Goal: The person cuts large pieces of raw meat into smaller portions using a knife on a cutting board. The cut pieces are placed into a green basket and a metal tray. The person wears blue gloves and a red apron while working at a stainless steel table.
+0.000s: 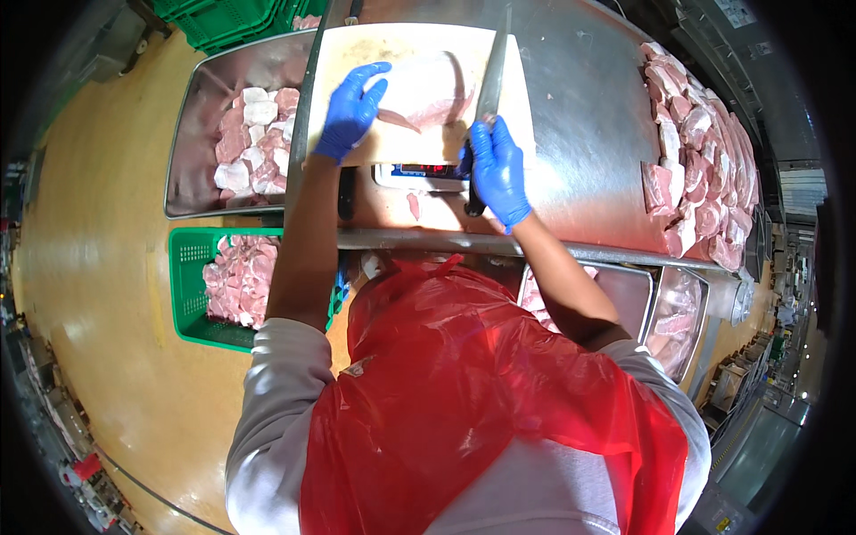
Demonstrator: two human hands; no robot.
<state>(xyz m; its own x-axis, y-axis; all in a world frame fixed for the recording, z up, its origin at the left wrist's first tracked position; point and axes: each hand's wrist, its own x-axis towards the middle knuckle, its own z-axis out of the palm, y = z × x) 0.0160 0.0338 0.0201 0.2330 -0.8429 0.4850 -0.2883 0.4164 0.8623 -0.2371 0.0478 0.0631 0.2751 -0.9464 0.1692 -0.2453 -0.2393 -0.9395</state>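
Observation:
A pale piece of raw meat (437, 113) with a thick white fat side lies on the white cutting board (334, 53). At its left end is my left hand (349, 114), in a blue glove, fingers apart and curved toward the meat; glare hides whether they touch it. My right hand (501, 174), also blue-gloved, is closed round the dark handle of a long knife (494, 76). The blade points away from me, along the board's right side, apart from the meat. A digital scale (421, 184) with a lit display shows at the board's near edge.
Left of the board stands a metal tub (192, 169) of meat pieces; nearer is a green crate (185, 294) of trimmings. Cut meat is piled (704, 160) at the steel table's (584, 116) right end. Metal bins (624, 283) sit below the near edge. A meat scrap (413, 206) lies by the scale.

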